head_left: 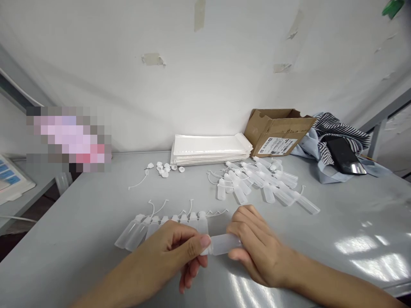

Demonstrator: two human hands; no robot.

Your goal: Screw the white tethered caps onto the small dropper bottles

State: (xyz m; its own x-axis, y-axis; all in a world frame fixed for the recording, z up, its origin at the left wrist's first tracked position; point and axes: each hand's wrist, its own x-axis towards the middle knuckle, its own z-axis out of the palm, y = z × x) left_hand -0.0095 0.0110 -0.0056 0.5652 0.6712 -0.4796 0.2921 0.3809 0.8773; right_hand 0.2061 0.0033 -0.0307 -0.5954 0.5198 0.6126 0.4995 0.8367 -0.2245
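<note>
Between my hands a small translucent plastic bottle [225,244] lies sideways above the grey table. My right hand [258,246] is wrapped around its base end. The thumb and fingers of my left hand [183,246] pinch the white cap [204,249] at its neck, which they partly hide. Just behind my left hand runs a row of similar bottles [133,231], side by side, with thin white straps sticking out at their caps. Farther back on the right lies a loose pile of such bottles [257,177].
Several small white caps [165,167] and a thin strap [138,182] lie at the back left of the table [105,188]. A stack of white packets [210,147] and a cardboard box [279,132] stand against the wall. On the right, a black phone [343,156] rests on cloth [334,124].
</note>
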